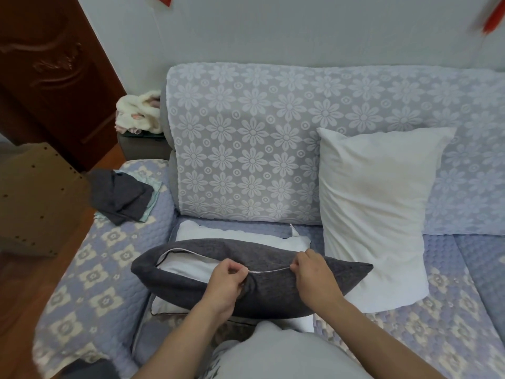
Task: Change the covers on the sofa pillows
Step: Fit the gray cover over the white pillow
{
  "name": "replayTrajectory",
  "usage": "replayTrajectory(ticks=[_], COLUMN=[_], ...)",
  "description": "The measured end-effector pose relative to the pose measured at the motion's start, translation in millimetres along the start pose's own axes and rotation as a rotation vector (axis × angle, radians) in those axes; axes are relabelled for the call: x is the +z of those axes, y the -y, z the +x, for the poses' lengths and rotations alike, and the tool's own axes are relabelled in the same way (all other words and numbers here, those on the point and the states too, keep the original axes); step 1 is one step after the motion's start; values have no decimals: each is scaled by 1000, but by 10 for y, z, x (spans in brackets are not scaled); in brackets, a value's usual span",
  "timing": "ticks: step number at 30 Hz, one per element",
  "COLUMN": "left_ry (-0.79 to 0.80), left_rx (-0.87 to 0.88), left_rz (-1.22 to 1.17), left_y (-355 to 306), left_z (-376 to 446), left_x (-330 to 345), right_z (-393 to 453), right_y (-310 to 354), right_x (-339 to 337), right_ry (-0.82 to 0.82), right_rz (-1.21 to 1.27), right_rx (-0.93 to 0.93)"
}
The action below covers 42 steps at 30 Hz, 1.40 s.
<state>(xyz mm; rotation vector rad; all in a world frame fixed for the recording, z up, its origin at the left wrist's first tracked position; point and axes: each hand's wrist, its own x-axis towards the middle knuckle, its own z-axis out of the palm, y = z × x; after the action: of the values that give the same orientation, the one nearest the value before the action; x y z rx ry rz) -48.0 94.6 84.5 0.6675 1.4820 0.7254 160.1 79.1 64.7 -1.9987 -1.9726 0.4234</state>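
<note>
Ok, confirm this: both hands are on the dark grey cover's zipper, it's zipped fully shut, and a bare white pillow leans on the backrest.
Not fully shut. The head view shows the dark grey cover open on its left part, white pillow showing inside. Both hands, left and right, are at the zipper; the bare white pillow does lean on the backrest.
</note>
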Motion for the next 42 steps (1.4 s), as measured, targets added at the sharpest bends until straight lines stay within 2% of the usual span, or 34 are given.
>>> replayTrajectory(ticks=[5,9,12,14,16,17,21,24,27,29,31,33,35,39,42], left_ry=[93,123,163,177,186,192,288,404,463,513,545,541,504,518,481], left_rx=[106,200,219,203,152,123,73,23,-5,40,153,300,372,424,401], left_rz=[144,411,572,538,410,340,147,133,88,164,365,534,578,594,601], left_y=[-20,-54,-114,-146,-172,-184,-244,-235,-177,-161,-137,-116,-106,-118,-156], left_z=[37,82,131,160,196,216,258,312,382,413,437,457,452,453,549], left_x=[-84,-125,-155,-146,-127,-112,-86,-170,-255,-290,-310,-310,-300,-209,-219], right_z=[10,-13,-19,-24,2,24,143,133,103,104,100,114,112,54,36], right_y=[-10,41,209,387,625,718,876,938,979,1012,1040,1070,1080,1065,868], right_x=[-38,-75,-96,-97,-47,-2,132,202,229,232,255,242,224,131,-13], right_ry=[61,105,78,82,171,203,160,157,118,94,83,56,66,73,40], right_rz=[-4,-24,13,62,98,111,103,111,281,363,377,334,220,-19,-69], right_rx=[14,25,-27,-108,-137,-113,25,138,351,466,505,480,395,283,379])
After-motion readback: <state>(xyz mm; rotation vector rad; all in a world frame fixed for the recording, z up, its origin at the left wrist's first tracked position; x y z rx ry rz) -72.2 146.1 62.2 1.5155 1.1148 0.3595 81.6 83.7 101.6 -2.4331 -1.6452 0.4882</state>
